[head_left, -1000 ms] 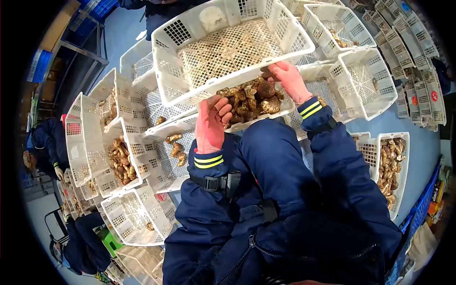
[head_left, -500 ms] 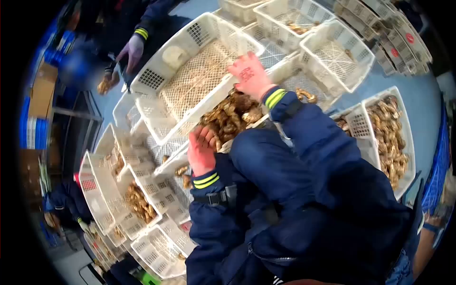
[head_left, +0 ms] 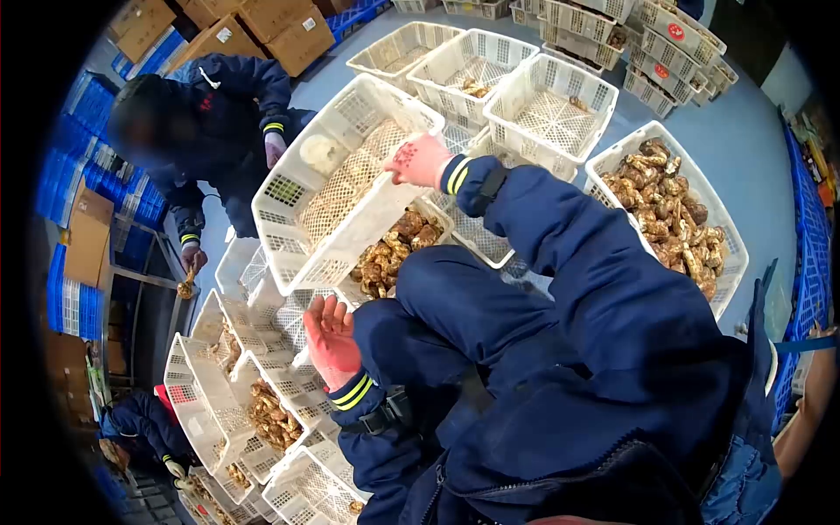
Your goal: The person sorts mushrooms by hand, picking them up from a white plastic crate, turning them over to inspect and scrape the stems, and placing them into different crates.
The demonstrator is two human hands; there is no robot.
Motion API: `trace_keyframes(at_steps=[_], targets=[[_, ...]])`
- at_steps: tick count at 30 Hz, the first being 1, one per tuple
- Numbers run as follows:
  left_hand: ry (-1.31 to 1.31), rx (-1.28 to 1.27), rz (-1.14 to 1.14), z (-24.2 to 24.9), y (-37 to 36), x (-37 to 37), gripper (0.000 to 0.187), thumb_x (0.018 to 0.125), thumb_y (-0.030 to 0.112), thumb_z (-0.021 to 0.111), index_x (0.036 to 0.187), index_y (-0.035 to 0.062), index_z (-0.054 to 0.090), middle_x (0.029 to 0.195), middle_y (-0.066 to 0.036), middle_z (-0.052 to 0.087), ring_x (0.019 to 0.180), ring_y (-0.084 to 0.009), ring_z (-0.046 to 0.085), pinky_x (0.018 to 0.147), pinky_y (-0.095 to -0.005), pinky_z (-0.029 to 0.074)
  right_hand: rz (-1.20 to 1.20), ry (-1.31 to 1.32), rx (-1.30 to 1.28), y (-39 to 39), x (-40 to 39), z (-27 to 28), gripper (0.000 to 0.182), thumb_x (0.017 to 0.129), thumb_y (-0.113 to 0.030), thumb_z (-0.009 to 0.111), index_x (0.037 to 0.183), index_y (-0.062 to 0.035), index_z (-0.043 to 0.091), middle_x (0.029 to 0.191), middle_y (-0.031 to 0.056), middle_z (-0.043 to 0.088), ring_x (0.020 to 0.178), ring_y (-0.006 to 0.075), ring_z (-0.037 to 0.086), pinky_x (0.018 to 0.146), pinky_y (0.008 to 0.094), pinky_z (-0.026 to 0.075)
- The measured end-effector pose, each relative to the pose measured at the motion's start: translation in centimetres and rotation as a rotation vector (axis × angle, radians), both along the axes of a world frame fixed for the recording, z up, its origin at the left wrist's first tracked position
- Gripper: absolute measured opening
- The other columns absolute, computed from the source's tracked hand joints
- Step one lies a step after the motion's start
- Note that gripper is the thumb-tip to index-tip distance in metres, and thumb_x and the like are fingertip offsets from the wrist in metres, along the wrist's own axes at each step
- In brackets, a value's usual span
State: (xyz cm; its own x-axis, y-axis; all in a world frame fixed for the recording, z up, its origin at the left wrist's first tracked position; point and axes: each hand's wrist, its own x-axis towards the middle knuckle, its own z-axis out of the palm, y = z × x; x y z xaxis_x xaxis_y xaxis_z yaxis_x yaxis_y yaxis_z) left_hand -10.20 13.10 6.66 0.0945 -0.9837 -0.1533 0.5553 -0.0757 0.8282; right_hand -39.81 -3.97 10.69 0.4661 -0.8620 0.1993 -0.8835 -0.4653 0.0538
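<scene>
My right hand [head_left: 418, 161], in a pink glove with red print, grips the near rim of a large white plastic crate [head_left: 346, 245]. That crate sits tilted, with only a mesh bottom and a pale round patch showing inside. Under its near side, by my knees, is another crate with brown mushrooms [head_left: 385, 261], partly hidden by my leg. My left hand [head_left: 331, 343], also gloved in pink, is palm up beside my knee. Its fingers are loosely curled and apart, with nothing in them, just below the tilted crate's near corner.
A crate full of mushrooms [head_left: 669, 214] stands at my right. More white crates [head_left: 551, 114] are ahead and at the lower left, some holding mushrooms [head_left: 273, 416]. A co-worker [head_left: 219, 114] across from me holds a mushroom [head_left: 185, 287]. Another person [head_left: 144, 433] works at lower left.
My view has shifted, showing more of the room ahead. The large crate now looks more tilted, with my right hand on its rim. My left hand has moved away from the mushrooms, toward me.
</scene>
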Motion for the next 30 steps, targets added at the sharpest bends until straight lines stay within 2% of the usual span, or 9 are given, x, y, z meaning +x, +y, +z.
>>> trace_keyframes(at_steps=[5,8,14,16,17,19,20,23,30], targets=[[0.032,-0.029,-0.04,0.3,0.1,-0.5,0.04,0.091,0.038,0.044,0.116,0.007,0.05,0.108,-0.006,0.059,0.092,-0.0157,0.057,0.079,-0.0278,0.046,-0.155,0.161,-0.228,1.0,-6.0,2.8,0.022,0.081,-0.039,0.053,0.094,-0.0245,0.063,0.083,-0.0002,0.064,0.081,0.0174,0.061,0.061,0.0359,0.046],[0.138,-0.026,-0.093,-0.1,-0.8,-0.7,0.044,0.09,0.04,0.048,0.114,0.0035,0.05,0.1,-0.007,0.06,0.087,-0.0163,0.056,0.075,-0.0284,0.045,-0.332,0.065,-0.332,4.3,-10.4,6.6,0.023,0.083,-0.04,0.05,0.094,-0.0233,0.062,0.085,0.0019,0.065,0.084,0.0168,0.062,0.065,0.0329,0.047],[0.166,-0.087,-0.213,0.7,-1.3,-3.6,0.044,0.091,0.037,0.046,0.116,0.0013,0.047,0.103,-0.009,0.056,0.09,-0.0172,0.053,0.078,-0.0289,0.043,-0.705,-0.009,-0.52,13.2,-21.0,12.8,0.033,0.08,-0.044,0.053,0.103,-0.0219,0.06,0.091,0.0059,0.064,0.087,0.0233,0.061,0.071,0.0352,0.048],[0.271,-0.158,-0.375,-0.6,-2.5,-3.4,0.044,0.09,0.038,0.048,0.115,0.0013,0.047,0.103,-0.008,0.056,0.09,-0.0176,0.053,0.078,-0.0286,0.042,-0.806,-0.023,-0.483,16.4,-24.5,14.6,0.037,0.079,-0.046,0.052,0.106,-0.0215,0.059,0.093,0.0083,0.064,0.088,0.0249,0.061,0.072,0.0365,0.047],[0.184,-0.035,-0.221,0.5,-1.9,-4.7,0.045,0.089,0.039,0.05,0.114,0.0016,0.048,0.101,-0.007,0.056,0.09,-0.0177,0.053,0.076,-0.028,0.042,-0.876,0.002,-0.477,17.9,-26.1,15.1,0.038,0.079,-0.047,0.052,0.107,-0.0217,0.059,0.094,0.01,0.063,0.089,0.0252,0.06,0.074,0.0371,0.047],[0.177,-0.055,-0.255,0.7,-1.9,-5.9,0.046,0.088,0.04,0.051,0.114,0.0019,0.048,0.1,-0.007,0.056,0.09,-0.0176,0.053,0.076,-0.0279,0.042,-0.882,0.074,-0.483,19.9,-31.0,15.2,0.04,0.08,-0.048,0.051,0.109,-0.0214,0.058,0.096,0.0121,0.063,0.092,0.0258,0.059,0.077,0.0375,0.047],[0.161,-0.081,-0.281,0.8,-2.2,-6.1,0.047,0.088,0.041,0.052,0.114,0.0023,0.048,0.1,-0.007,0.056,0.09,-0.0175,0.053,0.075,-0.0278,0.042,-0.818,0.12,-0.495,20.0,-32.8,15.1,0.041,0.08,-0.048,0.051,0.11,-0.0208,0.058,0.097,0.0123,0.063,0.094,0.0261,0.059,0.079,0.0375,0.046],[0.094,-0.061,-0.302,1.1,-2.5,-7.3,0.047,0.088,0.041,0.05,0.117,0.0037,0.047,0.102,-0.006,0.056,0.089,-0.0161,0.053,0.076,-0.0272,0.041,-1.122,0.048,-0.492,20.2,-32.2,16.8,0.045,0.08,-0.049,0.05,0.112,-0.0187,0.057,0.105,0.0099,0.062,0.098,0.0276,0.058,0.083,0.0389,0.046],[0.07,0.121,-0.185,1.4,-4.9,-7.5,0.045,0.088,0.038,0.051,0.119,0.0047,0.048,0.104,-0.005,0.054,0.088,-0.0151,0.05,0.079,-0.0288,0.04,-1.166,-0.034,-0.314,10.0,-34.6,15.4,0.043,0.079,-0.047,0.052,0.113,-0.0219,0.056,0.109,0.0092,0.06,0.101,0.0272,0.057,0.082,0.04,0.046]])
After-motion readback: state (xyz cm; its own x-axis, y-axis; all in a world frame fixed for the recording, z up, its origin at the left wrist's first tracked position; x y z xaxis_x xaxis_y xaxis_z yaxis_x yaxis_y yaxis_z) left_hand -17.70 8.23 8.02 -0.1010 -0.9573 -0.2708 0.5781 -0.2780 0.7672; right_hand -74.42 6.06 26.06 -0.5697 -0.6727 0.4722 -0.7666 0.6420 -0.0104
